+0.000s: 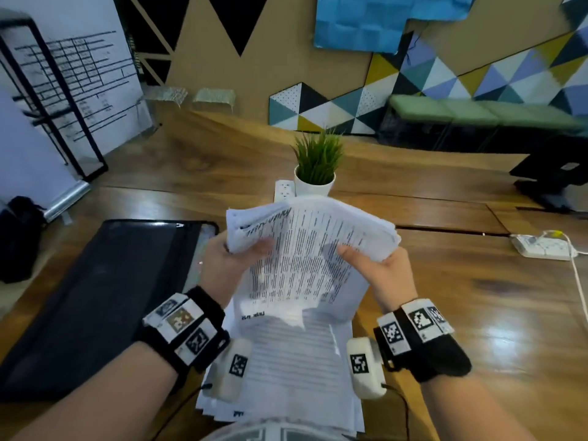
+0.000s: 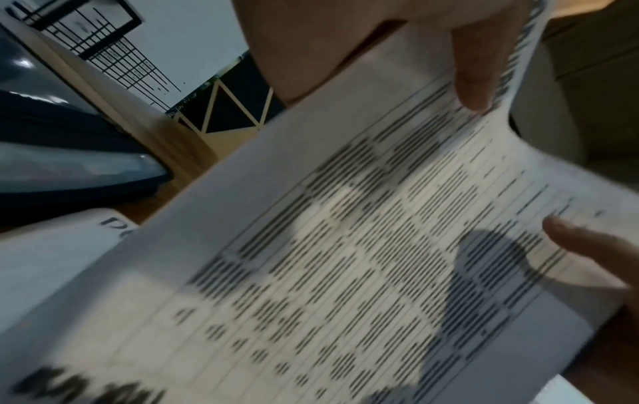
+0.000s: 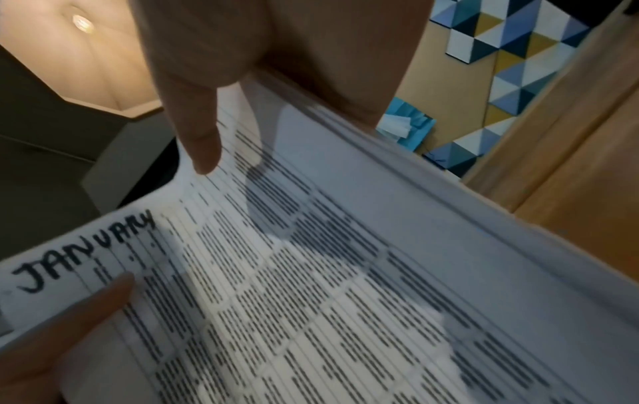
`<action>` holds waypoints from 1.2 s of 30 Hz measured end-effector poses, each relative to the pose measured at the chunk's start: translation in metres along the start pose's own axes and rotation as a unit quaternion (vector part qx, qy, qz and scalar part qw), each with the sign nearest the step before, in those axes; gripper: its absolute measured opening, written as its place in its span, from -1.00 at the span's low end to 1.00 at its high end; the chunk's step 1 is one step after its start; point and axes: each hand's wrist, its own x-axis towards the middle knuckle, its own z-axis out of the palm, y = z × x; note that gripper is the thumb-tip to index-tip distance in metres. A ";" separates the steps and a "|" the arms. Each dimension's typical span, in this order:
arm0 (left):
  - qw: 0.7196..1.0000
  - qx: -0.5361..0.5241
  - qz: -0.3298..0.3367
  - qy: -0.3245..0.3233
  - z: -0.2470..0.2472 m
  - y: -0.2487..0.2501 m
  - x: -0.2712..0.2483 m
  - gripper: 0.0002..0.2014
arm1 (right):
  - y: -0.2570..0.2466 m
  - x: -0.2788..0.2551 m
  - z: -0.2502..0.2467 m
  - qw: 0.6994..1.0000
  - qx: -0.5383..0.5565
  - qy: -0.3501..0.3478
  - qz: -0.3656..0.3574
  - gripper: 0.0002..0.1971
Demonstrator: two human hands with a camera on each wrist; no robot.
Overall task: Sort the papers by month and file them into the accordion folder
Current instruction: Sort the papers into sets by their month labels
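Observation:
Both hands hold up a stack of printed papers [image 1: 305, 246] above the wooden table. The top sheet [image 3: 311, 300] carries a table of text and the handwritten word JANUARY [image 3: 86, 259] at its corner. My left hand [image 1: 229, 259] grips the stack's left edge, thumb on top [image 2: 473, 82]. My right hand [image 1: 375, 268] grips the right edge, thumb [image 3: 200, 131] pressed on the sheet. More printed papers [image 1: 286, 361] lie flat on the table below my wrists. The black accordion folder [image 1: 105, 297] lies to the left, its coloured pockets showing at its right side.
A small potted plant [image 1: 315, 167] stands just beyond the held papers, with a white power strip [image 1: 284, 189] beside it. Another white power strip [image 1: 541, 248] with a cable lies at the right. A dark monitor stand [image 1: 553, 173] is far right.

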 end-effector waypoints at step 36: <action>1.000 0.013 -0.025 -0.007 0.012 -0.019 -0.009 -0.90 | 0.024 -0.008 -0.012 0.999 -0.030 0.025 0.010 -0.70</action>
